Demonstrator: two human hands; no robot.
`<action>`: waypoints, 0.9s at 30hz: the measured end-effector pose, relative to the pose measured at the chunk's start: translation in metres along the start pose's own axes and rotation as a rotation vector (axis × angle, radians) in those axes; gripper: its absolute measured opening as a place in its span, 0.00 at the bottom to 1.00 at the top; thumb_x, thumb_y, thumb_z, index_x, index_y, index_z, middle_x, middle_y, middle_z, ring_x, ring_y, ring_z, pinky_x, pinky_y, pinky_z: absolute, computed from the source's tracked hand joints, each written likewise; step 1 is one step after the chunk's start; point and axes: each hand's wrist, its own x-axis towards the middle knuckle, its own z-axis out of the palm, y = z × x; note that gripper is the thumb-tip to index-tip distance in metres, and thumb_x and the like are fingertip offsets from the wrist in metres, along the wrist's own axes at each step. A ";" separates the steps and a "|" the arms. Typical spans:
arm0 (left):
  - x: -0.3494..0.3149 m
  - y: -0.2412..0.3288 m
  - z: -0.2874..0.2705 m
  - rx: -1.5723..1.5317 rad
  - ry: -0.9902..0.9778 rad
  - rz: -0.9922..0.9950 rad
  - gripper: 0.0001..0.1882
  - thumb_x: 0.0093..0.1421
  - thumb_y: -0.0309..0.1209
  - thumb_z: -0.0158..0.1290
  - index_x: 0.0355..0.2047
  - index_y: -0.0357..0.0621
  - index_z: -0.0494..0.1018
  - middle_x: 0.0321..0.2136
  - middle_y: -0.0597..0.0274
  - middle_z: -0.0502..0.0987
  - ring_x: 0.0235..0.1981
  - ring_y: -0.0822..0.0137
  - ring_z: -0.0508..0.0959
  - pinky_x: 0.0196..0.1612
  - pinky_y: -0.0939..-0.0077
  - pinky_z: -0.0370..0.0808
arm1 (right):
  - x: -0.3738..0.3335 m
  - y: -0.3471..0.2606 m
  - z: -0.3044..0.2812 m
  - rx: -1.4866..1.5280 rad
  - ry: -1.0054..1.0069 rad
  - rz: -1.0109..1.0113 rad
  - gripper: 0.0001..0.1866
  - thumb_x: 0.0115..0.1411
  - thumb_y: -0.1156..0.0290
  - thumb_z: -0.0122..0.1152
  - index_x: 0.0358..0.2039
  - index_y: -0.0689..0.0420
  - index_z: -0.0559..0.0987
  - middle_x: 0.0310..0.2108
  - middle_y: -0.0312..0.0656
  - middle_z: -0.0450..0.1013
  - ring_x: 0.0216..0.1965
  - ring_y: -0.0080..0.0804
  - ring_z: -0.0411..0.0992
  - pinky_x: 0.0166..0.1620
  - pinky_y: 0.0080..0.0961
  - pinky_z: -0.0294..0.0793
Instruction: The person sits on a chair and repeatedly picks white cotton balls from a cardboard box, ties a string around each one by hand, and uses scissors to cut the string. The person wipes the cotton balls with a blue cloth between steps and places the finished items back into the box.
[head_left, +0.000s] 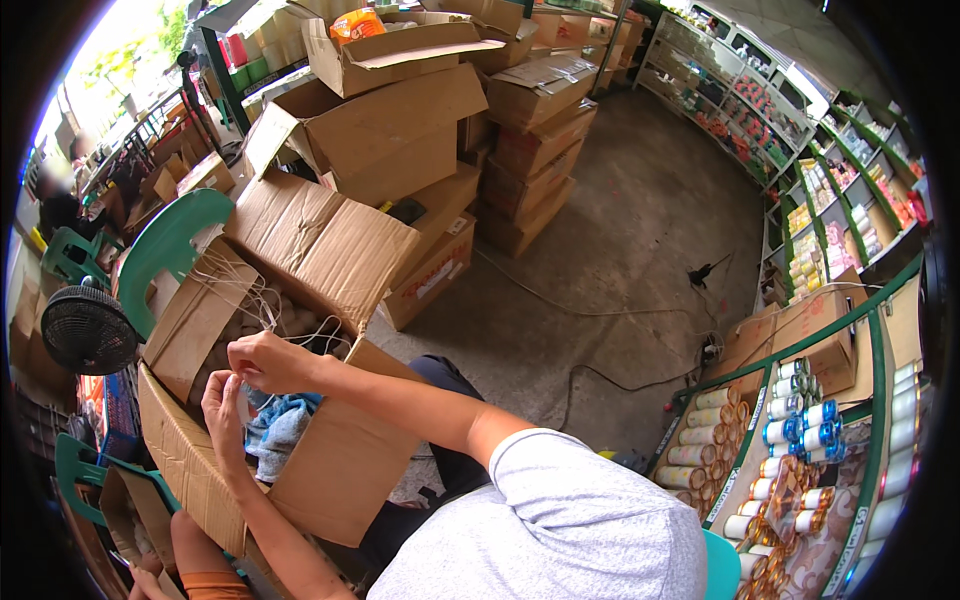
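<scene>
An open cardboard box (195, 470) stands in front of me with its flaps folded out. Inside lie several brownish rounded pieces (290, 318), tangled white strings (262, 300) and a crumpled blue cloth (284, 432). Above the box my two hands almost meet. My right hand (265, 362) is closed, its fingers bent in a pinch beside the strings. Just below it, my left hand (224, 408) pinches too, thumb against fingers. Whatever sits between the fingertips is too small and covered to make out.
Stacked cardboard boxes (390, 130) rise beyond. A black fan (88, 328) and a green chair (172, 245) are at left, with another person's hand (150, 583) lower left. Cables (590, 312) cross the floor. Racks of painted jars (715, 440) line the right.
</scene>
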 end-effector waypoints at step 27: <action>-0.001 0.004 0.006 0.311 0.213 0.548 0.04 0.57 0.20 0.58 0.32 0.39 0.74 0.30 0.60 0.77 0.30 0.72 0.74 0.32 0.80 0.72 | 0.005 0.017 -0.007 0.583 -0.183 0.400 0.11 0.58 0.67 0.66 0.33 0.61 0.78 0.29 0.33 0.74 0.31 0.19 0.70 0.36 0.18 0.70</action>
